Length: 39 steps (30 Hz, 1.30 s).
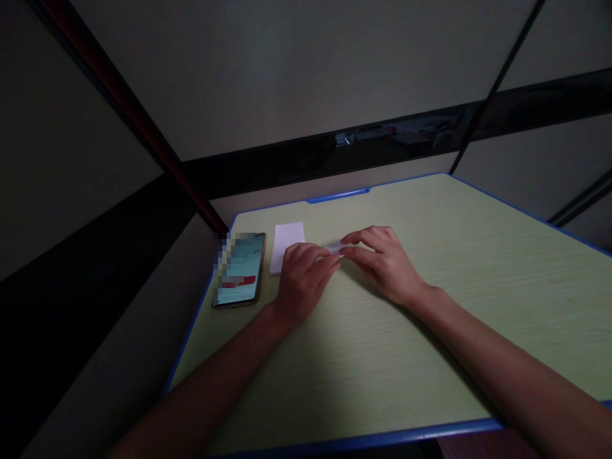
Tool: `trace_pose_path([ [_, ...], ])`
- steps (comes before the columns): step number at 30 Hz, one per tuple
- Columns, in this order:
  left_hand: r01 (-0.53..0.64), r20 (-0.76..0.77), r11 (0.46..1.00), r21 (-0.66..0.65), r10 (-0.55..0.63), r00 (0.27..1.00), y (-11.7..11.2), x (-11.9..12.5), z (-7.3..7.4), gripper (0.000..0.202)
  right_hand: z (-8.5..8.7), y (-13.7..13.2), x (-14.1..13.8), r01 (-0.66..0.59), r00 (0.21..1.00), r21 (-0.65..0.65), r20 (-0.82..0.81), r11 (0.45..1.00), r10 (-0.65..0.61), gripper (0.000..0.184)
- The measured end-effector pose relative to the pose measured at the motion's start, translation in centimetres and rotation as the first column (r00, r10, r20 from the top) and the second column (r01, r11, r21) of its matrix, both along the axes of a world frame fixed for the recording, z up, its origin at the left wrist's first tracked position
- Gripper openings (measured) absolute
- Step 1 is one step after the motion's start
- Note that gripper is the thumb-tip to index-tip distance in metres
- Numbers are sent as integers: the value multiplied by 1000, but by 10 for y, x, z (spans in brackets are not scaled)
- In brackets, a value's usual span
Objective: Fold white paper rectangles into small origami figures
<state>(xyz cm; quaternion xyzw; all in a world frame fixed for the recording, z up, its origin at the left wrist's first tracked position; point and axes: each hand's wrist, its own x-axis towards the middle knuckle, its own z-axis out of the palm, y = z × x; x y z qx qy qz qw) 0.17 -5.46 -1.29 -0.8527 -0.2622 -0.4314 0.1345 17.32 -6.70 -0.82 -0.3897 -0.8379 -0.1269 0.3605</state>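
Observation:
Both my hands rest on a pale green table (430,306) with a blue rim. My left hand (302,280) and my right hand (382,261) meet fingertip to fingertip, pinching a small folded white paper piece (335,247) between them; most of it is hidden under the fingers. Just behind my left hand a white sheet of paper (287,245) lies flat on the table.
A smartphone (240,270) with a lit screen lies at the table's left edge, left of the white sheet. Beyond the table are dim walls and dark beams. The room is poorly lit.

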Motion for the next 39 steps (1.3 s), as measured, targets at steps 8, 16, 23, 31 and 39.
trace_pose_path([
  [8, -84, -33, 996, -16, 83, 996, 1, -1, 0, 11, 2, -3, -4, -24, 1000, -31, 5, 999, 24, 18],
  [16, -178, -26, 983, -36, 177, 984, 3, -3, 1, 13, -2, -1, -4, 40, 997, -57, -65, 998, -44, 15],
  [23, -260, 48, 963, -70, 264, 963, 6, -3, 0, 13, -6, 1, -7, 72, 989, -43, -124, 996, -76, 14],
  [31, -365, 258, 901, -233, 419, 870, 24, -16, -4, 14, -7, 4, 4, 130, 954, -35, -268, 991, -134, 14],
  [39, -54, 169, 966, -254, 99, 981, 15, -5, -1, 16, -7, 4, 1, 55, 972, -48, -225, 997, -64, 13],
])
